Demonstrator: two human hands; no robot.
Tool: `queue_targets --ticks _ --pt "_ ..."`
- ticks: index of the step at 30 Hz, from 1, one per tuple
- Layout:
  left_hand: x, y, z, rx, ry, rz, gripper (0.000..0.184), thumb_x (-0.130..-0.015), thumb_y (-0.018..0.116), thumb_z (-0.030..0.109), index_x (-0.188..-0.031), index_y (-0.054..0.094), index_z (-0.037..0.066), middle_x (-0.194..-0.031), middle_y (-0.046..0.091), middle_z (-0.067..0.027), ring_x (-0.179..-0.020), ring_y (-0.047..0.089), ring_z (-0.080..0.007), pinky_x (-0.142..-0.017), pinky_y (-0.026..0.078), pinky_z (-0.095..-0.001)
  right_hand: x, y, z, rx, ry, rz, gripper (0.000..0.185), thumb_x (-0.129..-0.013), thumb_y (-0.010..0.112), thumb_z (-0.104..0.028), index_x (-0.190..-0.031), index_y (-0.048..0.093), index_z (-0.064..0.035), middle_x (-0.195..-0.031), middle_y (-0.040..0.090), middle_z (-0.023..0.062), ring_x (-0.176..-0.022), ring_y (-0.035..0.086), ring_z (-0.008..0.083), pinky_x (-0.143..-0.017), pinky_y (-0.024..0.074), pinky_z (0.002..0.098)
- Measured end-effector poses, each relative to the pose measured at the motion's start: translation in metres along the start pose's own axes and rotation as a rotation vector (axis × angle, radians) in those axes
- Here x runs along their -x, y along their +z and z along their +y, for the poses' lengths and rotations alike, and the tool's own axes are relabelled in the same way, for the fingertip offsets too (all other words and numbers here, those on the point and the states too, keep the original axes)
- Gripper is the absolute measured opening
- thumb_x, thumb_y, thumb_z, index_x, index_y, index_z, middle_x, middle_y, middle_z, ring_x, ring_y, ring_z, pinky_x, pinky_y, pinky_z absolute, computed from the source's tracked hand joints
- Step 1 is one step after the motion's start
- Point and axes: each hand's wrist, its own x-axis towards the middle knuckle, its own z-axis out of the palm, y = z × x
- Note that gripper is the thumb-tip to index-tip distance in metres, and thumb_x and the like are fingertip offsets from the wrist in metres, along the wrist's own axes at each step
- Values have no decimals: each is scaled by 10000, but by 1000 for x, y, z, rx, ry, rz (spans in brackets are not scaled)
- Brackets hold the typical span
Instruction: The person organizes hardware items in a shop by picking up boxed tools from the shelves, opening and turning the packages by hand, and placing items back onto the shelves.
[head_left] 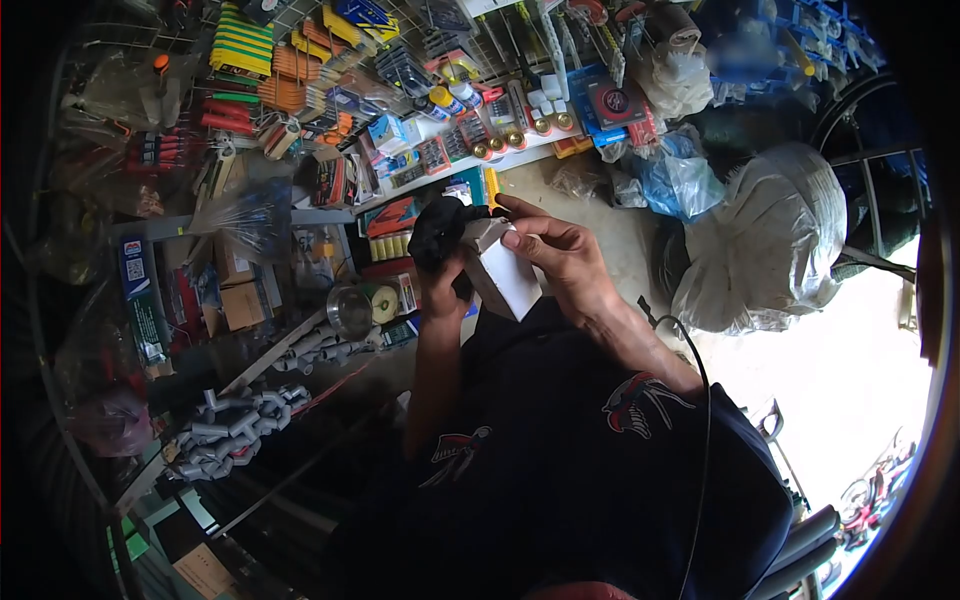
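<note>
A small white cardboard box [508,275] is held in front of my chest, tilted, with its flap end pointing away from me. My left hand [440,286] is closed at the box's left side, together with a crumpled black thing [437,232] that looks like cloth or a bag. That black thing covers most of the left fingers. My right hand [562,262] grips the box's upper right edge, its thumb on the flap and its index finger stretched past it. What is inside the box cannot be seen.
Beyond my hands a shelf [530,152] carries packaged hardware and small bottles. Grey pipe fittings [235,432] are heaped at left. At right stand a large white sack [770,240] and a blue plastic bag [683,178]. A black cable [706,430] hangs over my right side.
</note>
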Motion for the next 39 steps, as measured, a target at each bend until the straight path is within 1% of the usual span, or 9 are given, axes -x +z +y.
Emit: queue_targets --ticks 9,10,12,19,22,28,30,36,39 --pt "-3 7 23 -470 217 -81 574 -792 720 141 -1329 600 -23 -1335 588 -139 -1277 572 -272 -1116 424 -404 8 7 -7 418 -251 37 310 -882 807 -170 -1111 652 -32 -1447 541 204 -1296 571 323 -1070 464 467" --pt "-1 4 20 -332 173 -55 587 -794 727 158 -1339 593 -14 -1333 591 -133 -1263 577 -265 -1105 429 -401 10 8 -13 419 -253 35 310 -882 807 -170 -1111 652 -32 -1447 541 204 -1296 571 323 -1070 464 467" --pt "-1 7 17 -191 133 -27 600 -796 733 175 -1349 586 -5 -1330 594 -127 -1250 581 -259 -1094 434 -397 12 8 -25 1088 -739 -85 330 -865 802 -163 -1131 649 -42 -1467 494 239 -1312 536 403 -1070 460 486" --pt "6 21 23 -169 90 -43 595 -823 724 84 -1385 540 20 -1317 606 -99 -1208 594 -222 -1040 468 -365 19 10 -18 1383 -786 -72 334 -933 688 -182 -1226 652 -25 -1525 436 258 -1314 504 459 -1059 449 510" --pt "8 24 28 -213 93 -48 587 -825 719 55 -1383 540 17 -1318 608 -101 -1202 599 -222 -1042 467 -365 20 6 -13 1134 -583 -178 331 -948 658 -173 -1234 643 -8 -1527 435 260 -1325 495 469 -1083 426 517" --pt "5 9 18 -190 126 -1 570 -834 708 29 -1379 543 2 -1325 615 -114 -1212 600 -236 -1073 446 -383 25 7 -19 1077 -810 -36 371 -900 734 -55 -1249 624 9 -1360 603 196 -1204 644 360 -1004 533 416" --pt "6 9 14 -154 118 25 566 -837 705 26 -1379 543 -1 -1325 620 -118 -1220 598 -241 -1083 438 -387 24 3 -11 616 -469 -25 370 -928 733 -74 -1272 615 1 -1336 621 165 -1223 640 295 -1013 531 411" --pt "7 65 24 -193 118 -68 474 -902 669 11 -1364 564 -6 -1280 654 -106 -1183 612 -198 -1025 469 -339 6 -15 16 638 -347 -72 343 -1049 602 -219 -1324 586 -14 -1250 659 138 -1127 649 201 -984 522 366" --pt "3 77 7 -208 108 111 418 -910 731 41 -1311 616 8 -1190 692 -72 -1092 643 -158 -959 498 -304 5 -24 30 632 -286 -2 416 -1046 611 -283 -1375 521 -43 -1130 668 152 -1033 635 170 -885 504 329"
